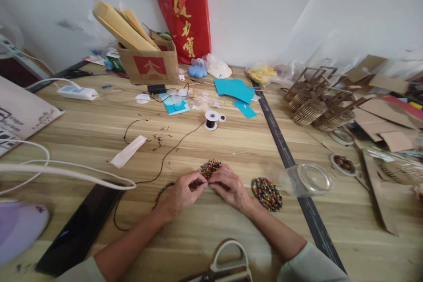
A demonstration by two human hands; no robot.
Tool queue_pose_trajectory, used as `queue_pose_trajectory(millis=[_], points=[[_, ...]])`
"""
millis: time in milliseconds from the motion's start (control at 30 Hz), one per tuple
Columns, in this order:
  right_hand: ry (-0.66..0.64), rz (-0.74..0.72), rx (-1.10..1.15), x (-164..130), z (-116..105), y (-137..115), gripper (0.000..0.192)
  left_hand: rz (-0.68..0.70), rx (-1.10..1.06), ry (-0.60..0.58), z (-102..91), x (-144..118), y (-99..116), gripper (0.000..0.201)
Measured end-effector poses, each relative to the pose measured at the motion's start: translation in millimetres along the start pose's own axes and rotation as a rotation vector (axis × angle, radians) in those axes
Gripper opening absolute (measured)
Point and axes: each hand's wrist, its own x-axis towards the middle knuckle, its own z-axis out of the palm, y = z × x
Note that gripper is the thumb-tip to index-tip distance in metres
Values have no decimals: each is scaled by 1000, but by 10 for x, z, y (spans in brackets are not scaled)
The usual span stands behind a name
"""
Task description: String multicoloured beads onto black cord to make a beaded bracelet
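Observation:
My left hand (187, 188) and my right hand (231, 186) meet over the table, thumb and fingertips pinched close together. Between the fingertips is a small dark bit of the beaded string; its exact end is hidden. A bundle of multicoloured beads (210, 168) shows just behind the fingers, and a beaded strand (162, 194) curves out to the left of my left hand. To the right of my right hand lies a coiled heap of beaded string (267, 194). Black cord (164, 158) runs from a white spool (210, 120) across the table toward the left.
Scissors (228, 264) lie at the near edge. A dark phone-like slab (82, 229) and white cable (82, 172) are on the left. A clear plastic jar (307, 179) lies on the right, before small woven baskets (307, 105). Cord scraps (159, 140) and blue paper (234, 90) lie farther back.

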Motion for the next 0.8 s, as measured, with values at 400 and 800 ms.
queue_pose_trajectory(millis=[400, 800], points=[[-12, -3, 7, 33, -10, -44, 11, 3, 26, -25, 5, -2, -14, 10], [-13, -23, 5, 45, -17, -65, 7, 14, 40, -28, 8, -7, -38, 10]])
